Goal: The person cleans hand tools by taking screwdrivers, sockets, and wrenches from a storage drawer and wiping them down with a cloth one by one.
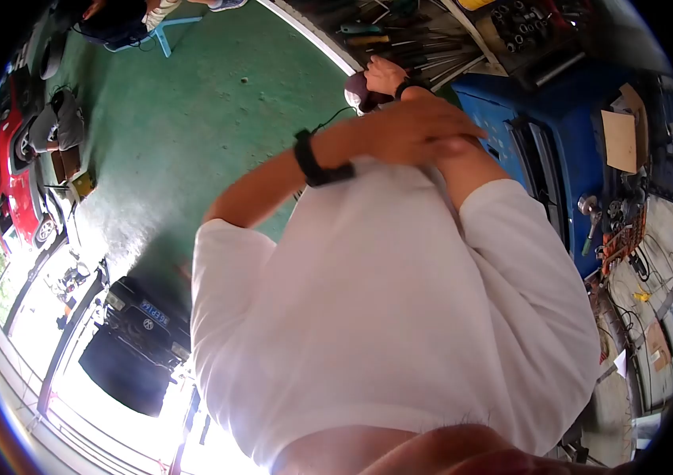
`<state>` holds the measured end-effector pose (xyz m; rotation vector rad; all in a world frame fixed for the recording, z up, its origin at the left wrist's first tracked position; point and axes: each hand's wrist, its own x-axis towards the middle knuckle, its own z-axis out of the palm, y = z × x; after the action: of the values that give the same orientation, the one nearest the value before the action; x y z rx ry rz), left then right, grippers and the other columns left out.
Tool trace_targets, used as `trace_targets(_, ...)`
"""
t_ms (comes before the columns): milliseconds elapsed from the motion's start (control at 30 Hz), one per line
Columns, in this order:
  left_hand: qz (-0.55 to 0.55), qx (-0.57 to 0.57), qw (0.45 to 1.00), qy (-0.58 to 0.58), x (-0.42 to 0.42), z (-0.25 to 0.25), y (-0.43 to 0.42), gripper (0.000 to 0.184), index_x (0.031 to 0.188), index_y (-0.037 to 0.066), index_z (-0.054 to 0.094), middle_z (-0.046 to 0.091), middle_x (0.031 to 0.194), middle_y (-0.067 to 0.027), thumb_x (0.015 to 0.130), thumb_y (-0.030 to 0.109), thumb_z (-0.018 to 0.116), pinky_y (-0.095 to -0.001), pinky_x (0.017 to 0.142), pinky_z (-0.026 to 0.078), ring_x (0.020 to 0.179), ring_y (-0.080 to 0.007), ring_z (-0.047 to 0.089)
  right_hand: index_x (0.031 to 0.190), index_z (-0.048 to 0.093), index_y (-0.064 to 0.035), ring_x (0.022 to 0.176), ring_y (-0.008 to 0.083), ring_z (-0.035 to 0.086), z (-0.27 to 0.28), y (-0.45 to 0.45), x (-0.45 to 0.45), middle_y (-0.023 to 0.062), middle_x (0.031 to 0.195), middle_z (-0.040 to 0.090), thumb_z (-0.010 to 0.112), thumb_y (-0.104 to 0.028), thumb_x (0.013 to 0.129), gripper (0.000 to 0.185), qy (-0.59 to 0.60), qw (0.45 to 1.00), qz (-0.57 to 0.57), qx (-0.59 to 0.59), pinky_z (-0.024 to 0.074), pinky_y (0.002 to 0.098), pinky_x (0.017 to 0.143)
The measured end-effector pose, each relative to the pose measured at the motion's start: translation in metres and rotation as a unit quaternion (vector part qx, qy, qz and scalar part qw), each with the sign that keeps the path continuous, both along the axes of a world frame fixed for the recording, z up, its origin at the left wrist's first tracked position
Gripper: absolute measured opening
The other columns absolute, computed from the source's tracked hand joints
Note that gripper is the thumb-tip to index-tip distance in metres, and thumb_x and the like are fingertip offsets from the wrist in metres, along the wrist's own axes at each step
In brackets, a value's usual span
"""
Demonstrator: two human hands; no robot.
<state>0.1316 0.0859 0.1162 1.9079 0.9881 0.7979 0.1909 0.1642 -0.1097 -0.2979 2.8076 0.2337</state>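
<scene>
My left hand (419, 131) lies across my right forearm (471, 166), its fingers stretched out flat and slightly blurred. A black watch or band (312, 161) is on the left wrist. Beyond it, my right hand (385, 75) extends forward, wearing a dark wristband (409, 85); its fingers look loosely apart and I see nothing held in them. Just below that hand is a dark, shoe-like shape with white (362, 93), partly covered. In front of my white shirt (384, 293), both arms cross.
Long-handled tools (431, 59) and sockets (522, 28) lie at upper right. A blue cabinet (487, 99) stands at right, with a cardboard piece (621, 141) near it. A black car (142, 332) and red car (19, 178) are left. A person sits near a light-blue stool (166, 36).
</scene>
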Motion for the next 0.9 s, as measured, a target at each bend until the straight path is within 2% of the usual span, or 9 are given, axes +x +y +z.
trace_targets(33, 0.018, 0.089, 0.994, 0.055, -0.013, 0.015, -0.004, 0.039, 0.129, 0.014, 0.064, 0.066, 0.126, -0.0118, 0.102, 0.036, 0.049, -0.0394, 0.099, 0.047, 0.115, -0.0283, 0.062, 0.083, 0.073, -0.0118, 0.088, 0.0231, 0.064, -0.006, -0.001, 0.01, 0.0017, 0.083, 0.07, 0.056, -0.023, 0.096, 0.024, 0.115, 0.993, 0.007, -0.014, 0.0431, 0.0399, 0.087)
trace_targets(67, -0.024, -0.018, 0.925, 0.38, -0.037, 0.007, 0.001, 0.042, 0.14, 0.017, 0.057, 0.057, 0.14, -0.0086, 0.104, 0.035, 0.043, -0.0451, 0.107, 0.043, 0.125, -0.029, 0.055, 0.084, 0.072, -0.0124, 0.089, 0.0232, 0.063, -0.008, 0.0, 0.007, 0.0019, 0.084, 0.069, 0.056, -0.023, 0.095, 0.022, 0.121, 0.993, -0.007, -0.007, 0.043, 0.0403, 0.088)
trace_targets(100, -0.023, -0.018, 0.924, 0.382, -0.056, -0.005, 0.005, 0.042, 0.14, 0.017, 0.057, 0.057, 0.14, -0.0086, 0.104, 0.035, 0.043, -0.0451, 0.107, 0.043, 0.125, -0.029, 0.055, 0.085, 0.071, -0.013, 0.09, 0.0233, 0.063, -0.015, 0.0, 0.005, 0.002, 0.085, 0.069, 0.057, -0.022, 0.094, 0.019, 0.101, 0.995, -0.02, -0.001, 0.0429, 0.0406, 0.089)
trace_targets(200, 0.14, 0.027, 0.946, 0.292, -0.07, -0.016, 0.008, 0.043, 0.143, 0.018, 0.054, 0.056, 0.142, -0.0086, 0.104, 0.035, 0.046, -0.0431, 0.109, 0.042, 0.129, -0.0307, 0.052, 0.088, 0.069, -0.0148, 0.093, 0.0236, 0.062, -0.026, -0.001, 0.002, 0.0023, 0.088, 0.067, 0.058, -0.021, 0.091, 0.013, 0.02, 0.998, -0.052, 0.007, 0.0425, 0.0417, 0.092)
trace_targets(267, 0.068, 0.022, 0.996, -0.055, -0.036, 0.016, 0.006, 0.045, 0.145, 0.018, 0.052, 0.053, 0.145, -0.0088, 0.104, 0.037, 0.047, -0.0419, 0.11, 0.041, 0.131, -0.0318, 0.051, 0.089, 0.067, -0.016, 0.094, 0.0238, 0.062, -0.02, 0.0, 0.003, 0.0025, 0.09, 0.066, 0.06, -0.02, 0.089, 0.009, -0.011, 0.998, -0.056, 0.007, 0.0422, 0.0424, 0.094)
trace_targets(367, -0.004, 0.027, 0.999, -0.044, -0.011, 0.039, -0.012, 0.044, 0.144, 0.019, 0.053, 0.053, 0.145, -0.0091, 0.103, 0.035, 0.049, -0.0418, 0.109, 0.041, 0.131, -0.0315, 0.051, 0.092, 0.065, -0.0177, 0.097, 0.0241, 0.061, -0.009, 0.001, 0.008, 0.0028, 0.093, 0.064, 0.061, -0.018, 0.086, 0.007, -0.016, 0.998, -0.065, -0.011, 0.0418, 0.0434, 0.096)
trace_targets(500, 0.043, -0.093, 0.858, 0.503, -0.087, -0.015, -0.004, 0.056, 0.143, 0.019, 0.053, 0.053, 0.144, -0.0091, 0.091, 0.037, 0.065, -0.0456, 0.106, 0.045, 0.133, -0.0298, 0.049, 0.098, 0.066, -0.0229, 0.093, 0.0227, 0.063, 0.013, 0.017, 0.024, -0.0011, 0.092, 0.064, 0.062, -0.016, 0.083, 0.017, 0.125, 0.988, -0.027, -0.084, 0.046, 0.0414, 0.09)
trace_targets(633, 0.278, -0.107, 0.899, 0.321, -0.118, -0.061, -0.031, 0.083, 0.151, 0.019, 0.042, 0.055, 0.141, -0.0138, 0.081, 0.046, 0.078, -0.0481, 0.108, 0.043, 0.125, -0.0348, 0.056, 0.108, 0.068, -0.0161, 0.096, 0.0328, 0.066, 0.067, 0.031, 0.023, 0.0102, 0.102, 0.066, 0.072, -0.013, 0.073, 0.035, -0.019, 0.892, -0.223, -0.392, 0.0508, 0.0468, 0.089)
trace_targets(900, 0.293, -0.217, 0.931, -0.023, -0.085, -0.101, -0.035, 0.095, 0.155, 0.017, 0.033, 0.062, 0.13, -0.0164, 0.076, 0.014, 0.084, -0.0418, 0.101, 0.051, 0.118, -0.0325, 0.062, 0.141, 0.048, -0.0047, 0.118, 0.04, 0.059, 0.096, 0.03, 0.016, 0.0229, 0.127, 0.061, 0.076, -0.028, 0.079, 0.071, 0.086, 0.747, -0.315, -0.579, 0.0479, 0.0441, 0.101)
